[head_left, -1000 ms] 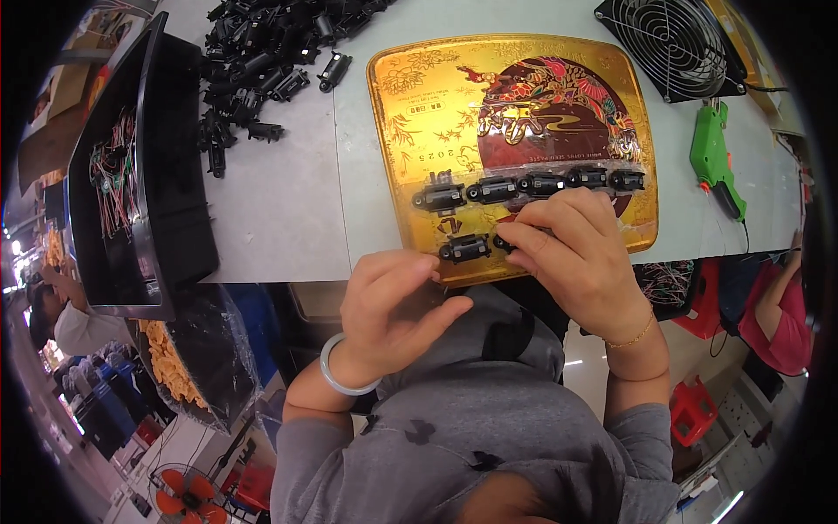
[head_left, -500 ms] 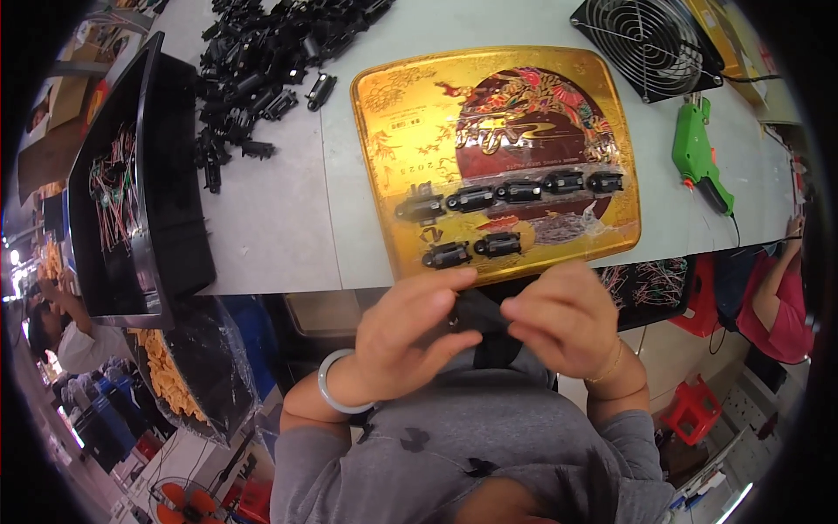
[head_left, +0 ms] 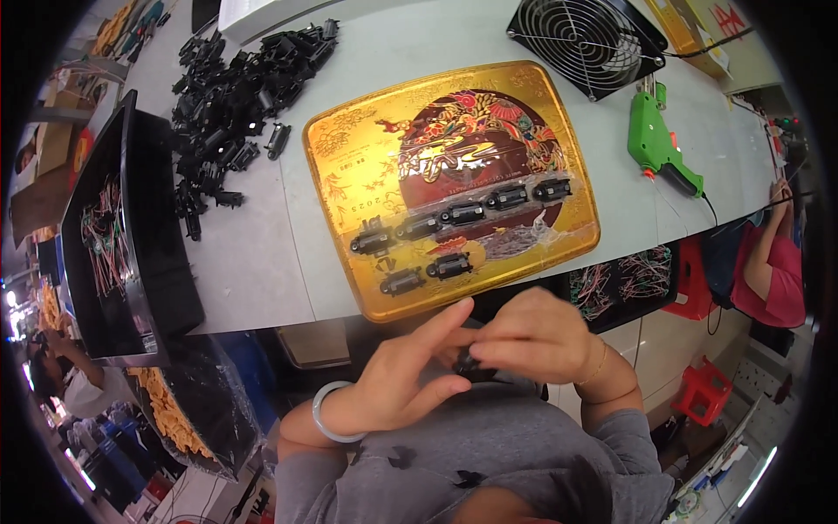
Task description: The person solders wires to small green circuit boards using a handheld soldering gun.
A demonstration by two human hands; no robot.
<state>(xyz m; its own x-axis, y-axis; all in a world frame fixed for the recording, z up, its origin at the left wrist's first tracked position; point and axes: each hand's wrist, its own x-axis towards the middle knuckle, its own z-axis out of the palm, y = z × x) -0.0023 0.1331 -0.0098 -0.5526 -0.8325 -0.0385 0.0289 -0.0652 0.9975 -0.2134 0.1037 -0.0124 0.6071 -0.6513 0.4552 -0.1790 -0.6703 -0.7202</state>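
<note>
Close to my body, past the near table edge, my right hand [head_left: 541, 341] is closed, its thumb and fingers pinching a small black plastic part [head_left: 470, 361]. My left hand [head_left: 406, 367] faces it, with index finger and thumb stretched apart on either side of the part. The other left fingertips reach toward the part and are partly hidden. In front of my hands lies a gold tin lid [head_left: 349, 166] with a dark round picture. Two rows of black plastic housings [head_left: 463, 212] sit on it, the longer row on a clear strip.
A heap of black housings [head_left: 249, 96] lies back left. A black bin [head_left: 166, 253] of thin wires stands at the left. A fan [head_left: 587, 44] and a green glue gun [head_left: 655, 144] are on the right. Below the table edge is a wire tray [head_left: 620, 279]. A co-worker's arm [head_left: 761, 253] shows far right.
The view has shifted, so the tabletop things appear further left. My right hand has moved inward over the left fingers, and the small black part now shows at its fingertips.
</note>
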